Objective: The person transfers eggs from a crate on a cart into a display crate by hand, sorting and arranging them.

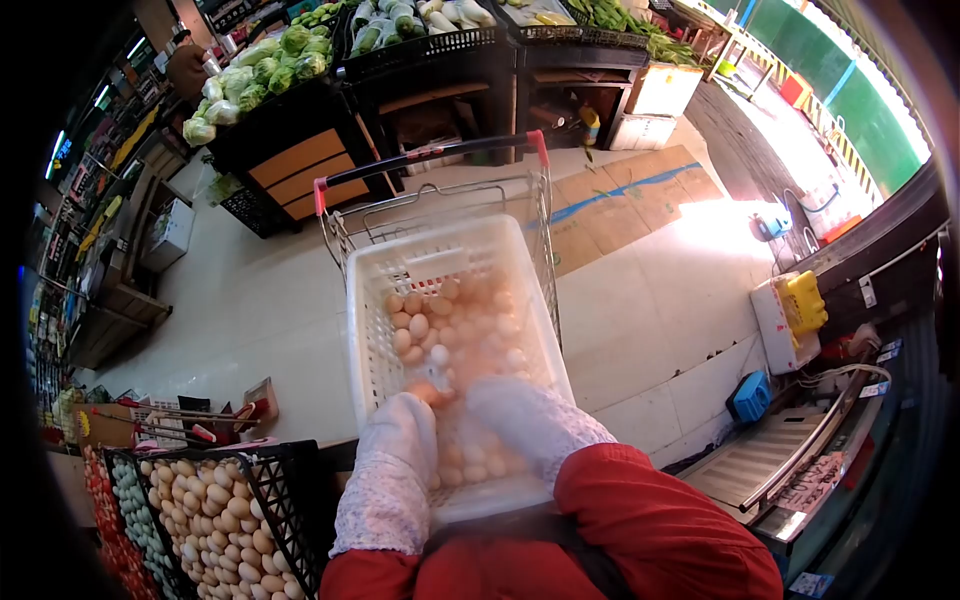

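Two hands of yours, the left hand [428, 391] and the right hand [468, 378], reach down among the eggs [415, 325] in the white basket [358, 330]. Your fingers are blurred by haze and partly hidden by your pale sleeves [385, 470], so I cannot tell whether either hand is open, closed or gripping an egg.

As far as it shows, the basket looks partly filled: eggs cover much of its floor, and those you can see clearly lie below the rim. Haze hides how deep they go on the right. Plenty more brown eggs [215, 510] fill the black crate [285, 490] by your left arm, with greenish eggs [145, 520] beyond it. You cannot tell from this view whether eggs are going in or coming out.

The basket sits at the shopping cart [550, 250], whose handle [430, 155] crosses beyond the basket's far end. Past that, cabbages [270, 75] are piled on a stall, and flattened cardboard [620, 205] lies on the floor. To your right are a white box [775, 335] and a blue object [750, 397]. Nothing visible stands over the basket's mouth except your own forearms, which cover part of its near end.
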The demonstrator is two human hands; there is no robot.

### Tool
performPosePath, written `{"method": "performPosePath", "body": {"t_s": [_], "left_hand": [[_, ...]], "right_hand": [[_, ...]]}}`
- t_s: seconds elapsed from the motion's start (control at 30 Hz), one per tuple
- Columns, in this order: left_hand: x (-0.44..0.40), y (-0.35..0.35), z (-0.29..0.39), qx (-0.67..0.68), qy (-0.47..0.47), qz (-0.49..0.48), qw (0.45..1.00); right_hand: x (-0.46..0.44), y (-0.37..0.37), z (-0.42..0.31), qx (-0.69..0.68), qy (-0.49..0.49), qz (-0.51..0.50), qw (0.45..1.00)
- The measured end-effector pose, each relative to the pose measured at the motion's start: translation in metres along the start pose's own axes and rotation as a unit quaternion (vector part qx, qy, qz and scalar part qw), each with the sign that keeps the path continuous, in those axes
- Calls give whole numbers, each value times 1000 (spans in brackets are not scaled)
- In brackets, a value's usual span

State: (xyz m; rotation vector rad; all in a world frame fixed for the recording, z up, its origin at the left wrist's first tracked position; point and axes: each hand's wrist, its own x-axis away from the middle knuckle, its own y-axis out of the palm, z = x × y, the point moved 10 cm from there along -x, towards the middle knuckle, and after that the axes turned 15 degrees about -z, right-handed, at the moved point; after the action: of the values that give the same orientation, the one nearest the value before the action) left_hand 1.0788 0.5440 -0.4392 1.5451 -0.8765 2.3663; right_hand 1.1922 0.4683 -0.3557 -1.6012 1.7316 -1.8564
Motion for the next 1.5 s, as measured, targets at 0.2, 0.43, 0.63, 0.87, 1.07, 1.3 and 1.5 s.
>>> {"method": "performPosePath", "body": {"t_s": [0.2,0.43,0.63,0.87,1.07,1.3,1.5], "left_hand": [[38,-9,21,34,18,30,999],[85,-35,63,52,59,131,988],[227,-69,96,217,214,67,950],[464,-6,-18,515,479,132,699],[627,132,-214,492,140,509,692],[754,338,-335,647,-27,645,406],[815,482,-449,652,-245,612,374]], "right_hand": [[-17,16,7,-47,-64,-9,997],[-30,17,13,98,-92,-17,991],[-31,22,-2,177,-149,-17,973],[-74,29,9,205,-149,-87,964],[-13,4,-25,154,-220,-83,960],[-25,16,-12,196,-246,-41,948],[-27,-26,9,221,-342,44,912]]}}
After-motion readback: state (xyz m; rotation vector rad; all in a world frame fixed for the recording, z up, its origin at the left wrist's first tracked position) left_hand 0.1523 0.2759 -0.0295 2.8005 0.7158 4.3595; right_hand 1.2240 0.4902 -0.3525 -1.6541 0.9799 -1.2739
